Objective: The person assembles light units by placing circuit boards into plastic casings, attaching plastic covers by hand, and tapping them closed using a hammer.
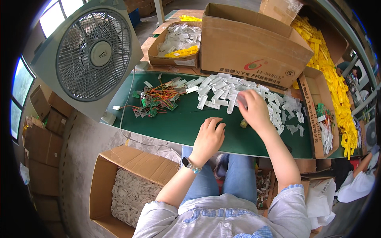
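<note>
At ten o'clock stood one box fan [99, 53], and at seven o'clock, below the table edge, one open carton [133, 159] of small white bits [135, 194], too many to count. Next, at ten o'clock but nearer the middle, one tangled heap of green circuit boards [152, 107] with red and yellow wires [162, 96] lay on the one green tabletop [178, 130]; just above it, near twelve, one low box [170, 60] held clear and yellow pieces. The left hand [208, 137] was between four and five o'clock, close to the front edge, its fingers curled inward; I cannot tell whether it held anything. The white plastic cases [217, 94], dozens in one spread pile, lay between one and two o'clock, below one tall carton [254, 51]. At three o'clock the right hand [254, 109] reached over the pile's near side, fingers bent and slightly blurred; whether it gripped a case I cannot tell. One small amber-coloured lump [243, 123] lay just beside its wrist. Farther toward three came one narrow box [311, 109] and, between two and three, one long heap of yellow pieces [335, 93].
</note>
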Action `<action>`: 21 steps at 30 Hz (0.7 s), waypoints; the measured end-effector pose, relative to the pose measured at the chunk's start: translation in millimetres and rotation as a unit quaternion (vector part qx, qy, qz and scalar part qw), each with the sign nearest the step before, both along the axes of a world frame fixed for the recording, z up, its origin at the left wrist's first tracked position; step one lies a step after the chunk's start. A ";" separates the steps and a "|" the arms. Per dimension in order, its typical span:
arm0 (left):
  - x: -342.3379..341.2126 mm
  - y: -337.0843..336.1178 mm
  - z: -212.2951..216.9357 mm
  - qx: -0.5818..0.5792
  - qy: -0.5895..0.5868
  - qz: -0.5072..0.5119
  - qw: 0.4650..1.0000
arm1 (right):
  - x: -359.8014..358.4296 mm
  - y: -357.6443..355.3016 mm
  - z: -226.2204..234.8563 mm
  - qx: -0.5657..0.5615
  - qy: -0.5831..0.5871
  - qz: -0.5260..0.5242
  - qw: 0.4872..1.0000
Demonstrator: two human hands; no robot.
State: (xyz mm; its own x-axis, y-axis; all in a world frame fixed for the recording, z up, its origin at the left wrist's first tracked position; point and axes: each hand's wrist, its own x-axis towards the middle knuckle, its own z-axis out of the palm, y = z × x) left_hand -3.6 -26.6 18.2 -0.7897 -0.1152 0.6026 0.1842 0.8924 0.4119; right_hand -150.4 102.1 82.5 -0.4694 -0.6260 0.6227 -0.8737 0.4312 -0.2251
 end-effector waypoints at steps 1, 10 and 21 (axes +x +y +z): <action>-0.5 -1.0 -0.7 0.034 0.006 -0.013 0.999 | 16.9 9.0 -2.9 0.017 -0.004 0.019 1.000; -39.4 -90.2 28.6 -0.123 0.010 0.133 0.983 | 79.9 54.5 -57.1 0.003 -0.048 0.068 0.997; -82.1 -142.4 13.7 -0.291 -0.074 0.175 0.938 | 79.1 56.8 -69.7 -0.061 -0.085 0.068 0.992</action>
State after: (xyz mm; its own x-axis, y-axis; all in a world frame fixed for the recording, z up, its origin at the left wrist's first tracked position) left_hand -85.7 -169.0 32.0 -0.8444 -0.0686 0.5313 -0.1834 0.9689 -0.1664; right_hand -71.3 158.8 12.7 -0.4905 -0.6152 0.6172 -0.8670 0.2727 -0.4171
